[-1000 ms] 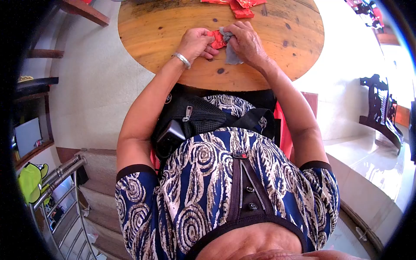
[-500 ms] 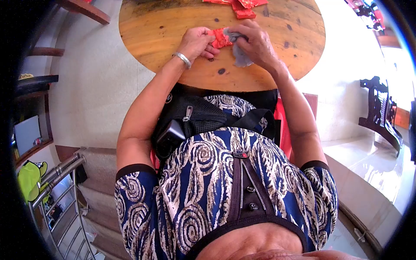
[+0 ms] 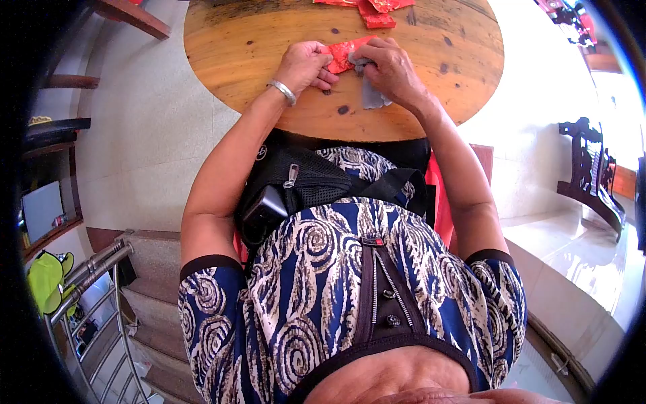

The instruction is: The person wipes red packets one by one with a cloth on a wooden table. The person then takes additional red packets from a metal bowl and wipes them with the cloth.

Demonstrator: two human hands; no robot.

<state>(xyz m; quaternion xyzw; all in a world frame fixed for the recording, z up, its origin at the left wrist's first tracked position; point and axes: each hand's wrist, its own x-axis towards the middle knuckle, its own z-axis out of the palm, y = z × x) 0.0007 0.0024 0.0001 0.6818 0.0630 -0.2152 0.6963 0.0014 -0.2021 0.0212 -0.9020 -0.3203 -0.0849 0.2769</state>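
Note:
Between my hands, over the round wooden table (image 3: 269, 40), is a crinkled red packet (image 3: 341, 56). My left hand (image 3: 304, 67), with a silver bracelet on its wrist, pinches the packet's left end. My right hand (image 3: 390, 67) grips a grey cloth (image 3: 372, 95) against the packet's right part; the cloth's lower end hangs down toward the table. The right fingertips are partly hidden by the cloth. More red packets (image 3: 377, 17) lie at the table's far side, beyond my hands.
A black bag (image 3: 296, 182) rests on my lap at the table's near edge. Lower left are a metal railing (image 3: 91, 269) and steps (image 3: 158, 296). A dark carved wooden piece of furniture (image 3: 589, 168) stands on the right.
My right hand has shifted slightly with the grey cloth, and more of the red packet's upper right part shows. My left hand keeps its pinch.

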